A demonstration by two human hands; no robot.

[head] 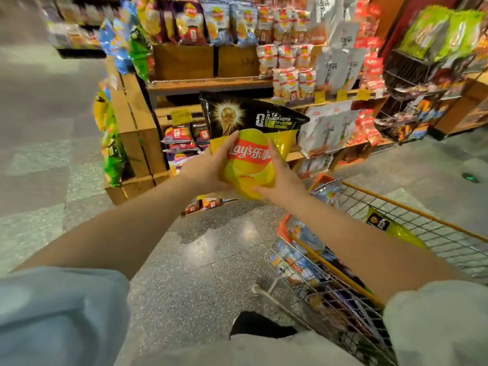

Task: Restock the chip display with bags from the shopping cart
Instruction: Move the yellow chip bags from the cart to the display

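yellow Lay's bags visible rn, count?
2. One yellow bag is held up in front of the display by the left hand and right hand. Another yellow bag lies in the shopping cart. Blurred shelves may hide more.

Dead centre, the chip bag [253, 143] sits up between both hands, left hand [211, 167] on its nine o'clock edge, right hand [280, 175] on its three o'clock edge, in front of the chip display [211, 83], whose stacked shelves fill twelve o'clock behind it. Down at four o'clock the shopping cart [343, 260] stands on the floor [200, 260], just right of the right forearm, with more bags lying inside it. A wire rack [412, 83] stands out at two o'clock, beside the display.
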